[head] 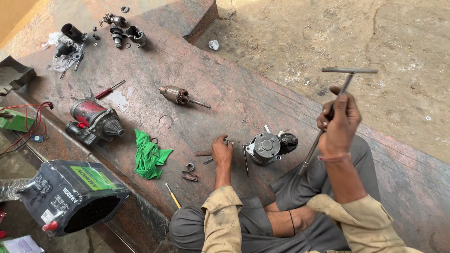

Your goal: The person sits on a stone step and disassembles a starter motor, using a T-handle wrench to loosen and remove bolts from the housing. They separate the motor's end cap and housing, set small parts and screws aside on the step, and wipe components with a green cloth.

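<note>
My right hand [340, 122] is raised and grips the shaft of a T-handle socket wrench [348, 71], its tip angled down toward my knee. My left hand [221, 151] rests on the reddish stone slab [197, 75], fingers down on small metal parts beside it. Just right of that hand stands a grey starter motor housing [266, 148], with a long thin bolt [245, 160] lying between them.
An armature [179, 95] lies mid-slab. A second starter motor [93, 120], a red screwdriver [109, 89], a green rag [148, 154] and a yellow-handled tool [173, 196] are to the left. A black battery [70, 193] sits lower left; loose parts [121, 29] at the far end.
</note>
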Demonstrator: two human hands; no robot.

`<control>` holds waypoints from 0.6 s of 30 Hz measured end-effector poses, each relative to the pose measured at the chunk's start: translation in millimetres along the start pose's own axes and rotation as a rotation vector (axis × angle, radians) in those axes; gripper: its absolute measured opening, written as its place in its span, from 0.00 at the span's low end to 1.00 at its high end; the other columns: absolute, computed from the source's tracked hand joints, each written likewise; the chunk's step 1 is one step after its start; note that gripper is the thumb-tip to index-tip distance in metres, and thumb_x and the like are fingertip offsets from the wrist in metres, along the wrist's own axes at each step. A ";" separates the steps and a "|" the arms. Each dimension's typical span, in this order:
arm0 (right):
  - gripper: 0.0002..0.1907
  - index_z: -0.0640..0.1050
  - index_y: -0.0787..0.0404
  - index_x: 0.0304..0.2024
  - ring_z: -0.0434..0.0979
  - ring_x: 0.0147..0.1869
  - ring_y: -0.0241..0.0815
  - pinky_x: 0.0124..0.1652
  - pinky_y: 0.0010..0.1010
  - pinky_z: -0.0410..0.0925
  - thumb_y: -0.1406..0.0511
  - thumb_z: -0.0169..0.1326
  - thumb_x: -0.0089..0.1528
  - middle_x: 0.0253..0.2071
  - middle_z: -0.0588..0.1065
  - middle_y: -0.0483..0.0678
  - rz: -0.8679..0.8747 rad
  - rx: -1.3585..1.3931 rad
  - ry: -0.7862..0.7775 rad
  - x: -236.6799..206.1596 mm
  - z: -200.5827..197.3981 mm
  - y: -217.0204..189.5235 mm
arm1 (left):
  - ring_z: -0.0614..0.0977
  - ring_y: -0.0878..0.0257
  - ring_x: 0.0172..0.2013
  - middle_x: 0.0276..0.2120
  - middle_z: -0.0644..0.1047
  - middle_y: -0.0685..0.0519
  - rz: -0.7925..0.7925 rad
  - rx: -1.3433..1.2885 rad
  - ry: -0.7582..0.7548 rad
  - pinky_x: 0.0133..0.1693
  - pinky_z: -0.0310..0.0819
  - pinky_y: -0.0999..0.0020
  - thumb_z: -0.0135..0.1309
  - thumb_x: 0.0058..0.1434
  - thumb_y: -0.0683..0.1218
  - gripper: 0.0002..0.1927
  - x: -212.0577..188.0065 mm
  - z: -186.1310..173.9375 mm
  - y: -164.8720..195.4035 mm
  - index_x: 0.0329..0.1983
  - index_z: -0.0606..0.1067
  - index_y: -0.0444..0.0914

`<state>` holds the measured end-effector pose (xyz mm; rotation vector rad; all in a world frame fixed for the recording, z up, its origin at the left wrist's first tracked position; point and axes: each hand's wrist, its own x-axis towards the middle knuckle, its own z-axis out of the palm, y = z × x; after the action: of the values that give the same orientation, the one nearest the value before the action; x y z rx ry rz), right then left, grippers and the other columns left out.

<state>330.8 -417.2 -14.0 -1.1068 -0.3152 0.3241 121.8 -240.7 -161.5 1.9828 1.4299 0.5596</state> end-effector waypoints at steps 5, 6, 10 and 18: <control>0.12 0.76 0.59 0.53 0.61 0.21 0.27 0.20 0.21 0.55 0.61 0.45 0.74 0.26 0.68 0.40 0.400 -0.127 0.070 28.1 -27.0 82.6 | 0.84 0.52 0.52 0.55 0.80 0.48 0.186 -0.257 -0.160 0.54 0.77 0.59 0.60 0.51 0.38 0.29 -5.2 -9.2 25.9 0.59 0.75 0.41; 0.12 0.76 0.60 0.53 0.62 0.21 0.28 0.20 0.21 0.56 0.62 0.45 0.73 0.27 0.69 0.41 0.434 -0.187 0.065 28.2 -30.7 94.4 | 0.78 0.51 0.58 0.59 0.77 0.47 0.320 -0.355 -0.355 0.58 0.70 0.56 0.60 0.47 0.37 0.36 -10.0 -13.2 29.0 0.64 0.72 0.39; 0.14 0.75 0.62 0.58 0.71 0.26 0.31 0.24 0.22 0.64 0.66 0.49 0.71 0.31 0.74 0.45 0.458 -0.403 -0.020 29.9 -29.6 116.1 | 0.68 0.54 0.66 0.64 0.68 0.48 0.494 -0.577 -0.713 0.65 0.60 0.56 0.69 0.40 0.41 0.50 -36.3 -9.4 50.4 0.69 0.62 0.36; 0.20 0.79 0.62 0.56 0.83 0.37 0.47 0.41 0.38 0.74 0.66 0.59 0.62 0.37 0.82 0.56 0.294 -1.001 -0.005 43.9 -41.7 116.9 | 0.83 0.61 0.51 0.50 0.81 0.51 0.447 -0.570 -0.478 0.54 0.79 0.64 0.75 0.41 0.43 0.37 -51.7 28.7 81.3 0.56 0.75 0.37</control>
<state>376.2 -385.4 -133.3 -2.1489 -0.3231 0.4428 179.4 -314.2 -124.3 1.7888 0.4652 0.5532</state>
